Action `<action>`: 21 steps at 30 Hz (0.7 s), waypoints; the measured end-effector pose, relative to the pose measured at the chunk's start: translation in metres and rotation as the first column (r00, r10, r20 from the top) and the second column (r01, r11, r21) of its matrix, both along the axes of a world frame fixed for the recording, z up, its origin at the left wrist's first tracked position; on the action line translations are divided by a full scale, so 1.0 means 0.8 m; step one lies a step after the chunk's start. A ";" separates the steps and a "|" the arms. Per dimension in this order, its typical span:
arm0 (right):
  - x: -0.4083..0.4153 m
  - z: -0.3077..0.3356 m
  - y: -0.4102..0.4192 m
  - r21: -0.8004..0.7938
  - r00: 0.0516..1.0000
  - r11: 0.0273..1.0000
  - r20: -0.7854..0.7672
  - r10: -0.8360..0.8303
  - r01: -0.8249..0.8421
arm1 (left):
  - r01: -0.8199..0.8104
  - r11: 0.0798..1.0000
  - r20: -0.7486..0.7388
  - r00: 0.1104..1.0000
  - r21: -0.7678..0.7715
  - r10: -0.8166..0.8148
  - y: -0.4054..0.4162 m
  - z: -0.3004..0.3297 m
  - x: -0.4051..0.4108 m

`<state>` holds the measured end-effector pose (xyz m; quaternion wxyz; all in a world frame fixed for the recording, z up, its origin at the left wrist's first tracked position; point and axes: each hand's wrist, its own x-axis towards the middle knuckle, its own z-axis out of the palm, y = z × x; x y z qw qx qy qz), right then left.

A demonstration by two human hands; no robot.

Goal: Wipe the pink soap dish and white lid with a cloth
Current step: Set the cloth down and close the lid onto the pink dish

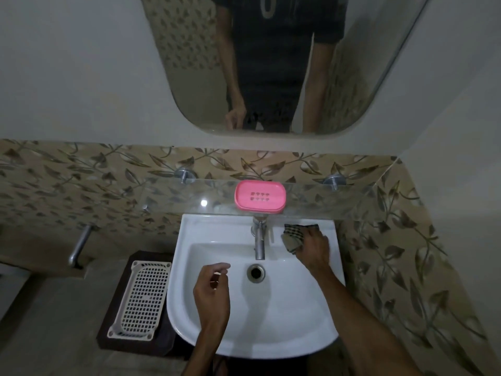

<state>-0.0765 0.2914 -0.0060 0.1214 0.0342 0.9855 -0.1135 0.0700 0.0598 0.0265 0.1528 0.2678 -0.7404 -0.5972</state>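
1. The step in hand looks like fetching the cloth: the right hand rests on the back ledge of the sink, just right of the tap, and its fingers curl round a checked cloth bunched there.
2. That grip seems closed on the cloth, though the fingertips are hidden under the hand, so how firmly it holds is hard to tell.
3. The left hand hovers over the basin, near the drain; its fingers are loosely curled and it holds nothing.
4. The pink soap dish sits on the glass shelf above the tap, well apart from both hands, and no wiping of it appears to have begun.
5. The white lid may be the white slotted tray lying on the dark stand left of the sink; I cannot be sure it is the lid.
6. The next move, as I judge it, calls for lifting the cloth clear of the ledge and up past the shelf edge, while the free left hand reaches for the soap dish to steady it or take it down.
7. The shelf is glass and narrow, so the dish wants a gentle hold.
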 end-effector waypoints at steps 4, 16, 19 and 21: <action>-0.017 -0.011 0.001 -0.095 0.998 0.994 -0.031 -0.052 0.048 | 0.023 1.000 0.065 0.998 0.020 -0.024 0.000 -0.013 0.011; -0.036 -0.027 -0.001 -0.486 0.917 0.805 -0.021 -0.399 0.339 | 0.103 0.989 0.153 0.981 0.110 -0.119 0.035 -0.024 0.009; -0.024 -0.006 0.000 -0.815 0.711 0.194 0.327 -0.623 0.546 | 0.114 0.982 0.172 0.975 0.149 -0.139 0.040 -0.025 0.008; -0.004 0.020 -0.003 -0.822 0.637 -0.202 0.546 -0.544 0.532 | 0.113 0.978 0.175 0.974 0.173 -0.144 0.042 -0.023 0.003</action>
